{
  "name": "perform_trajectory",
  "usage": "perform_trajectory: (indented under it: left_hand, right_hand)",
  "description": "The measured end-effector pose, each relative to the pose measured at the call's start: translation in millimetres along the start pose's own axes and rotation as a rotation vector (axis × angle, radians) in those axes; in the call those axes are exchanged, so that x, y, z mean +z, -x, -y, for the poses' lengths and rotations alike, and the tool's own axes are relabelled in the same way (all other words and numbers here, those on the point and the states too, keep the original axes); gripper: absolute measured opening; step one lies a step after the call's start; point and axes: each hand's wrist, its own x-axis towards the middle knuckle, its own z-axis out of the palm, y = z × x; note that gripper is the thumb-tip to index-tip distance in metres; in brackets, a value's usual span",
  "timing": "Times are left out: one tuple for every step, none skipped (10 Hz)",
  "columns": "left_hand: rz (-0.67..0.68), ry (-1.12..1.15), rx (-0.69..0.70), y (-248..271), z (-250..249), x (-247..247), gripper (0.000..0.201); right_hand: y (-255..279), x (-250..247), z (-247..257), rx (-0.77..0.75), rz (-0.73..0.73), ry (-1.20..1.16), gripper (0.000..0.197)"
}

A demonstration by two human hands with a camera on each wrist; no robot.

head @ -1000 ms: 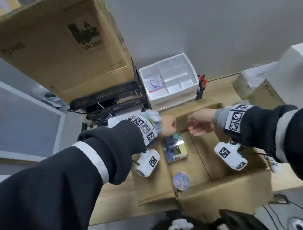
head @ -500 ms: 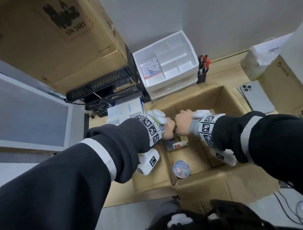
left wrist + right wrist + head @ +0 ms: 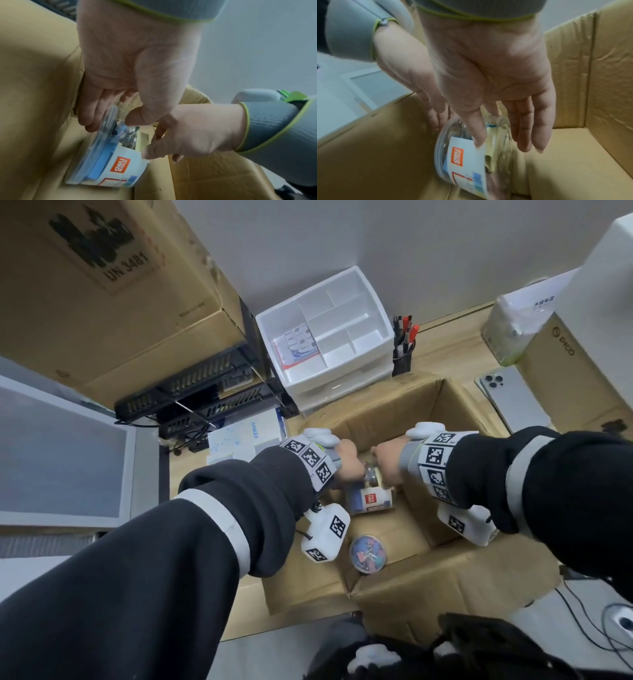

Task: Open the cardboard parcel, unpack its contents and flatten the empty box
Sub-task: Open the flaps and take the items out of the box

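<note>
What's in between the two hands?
A clear tub on its side in the box, left hand and right hand touching it; wrist views show it.

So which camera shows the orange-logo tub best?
Left wrist: the clear tub shows lid, orange logo and metal clips inside. Right wrist shows it blurred; head shows it partly hidden under the left hand and right hand.

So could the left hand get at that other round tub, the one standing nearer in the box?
Probably yes. The round tub stands uncovered in the open box, close by the left hand. But that hand first has to let go of the clip tub.
</note>
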Motion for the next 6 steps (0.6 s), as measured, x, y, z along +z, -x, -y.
perform_trajectory:
  left_hand:
    - [0.086, 0.153, -0.015, 1, -1, -3, 0.022]
    - [0.155, 0.238, 0.007, -10, -5, -3, 0.015]
    - [0.121, 0.224, 0.024, -3, -11, -6, 0.031]
    - [0.079, 0.24, 0.038, 3, -13, -10, 0.042]
    - [0.038, 0.242, 0.055, 8, -8, -13, 0.035]
    - [-0.021, 0.267, 0.047, 12, 2, -15, 0.047]
  right_hand:
    - [2, -2, -6, 0.02, 0.064, -0.135, 0.06]
    - [3, 4, -12, 0.095, 0.097, -0.394, 0.072]
    - [1, 16, -14, 0.159, 0.045, -0.493, 0.111]
    - [-7, 27, -15, 0.207, -0.025, -0.526, 0.107]
    - [-7, 22, -19, 0.188, 0.009, -0.624, 0.104]
    - [4, 11, -33, 0.106, 0.117, -0.789, 0.091]
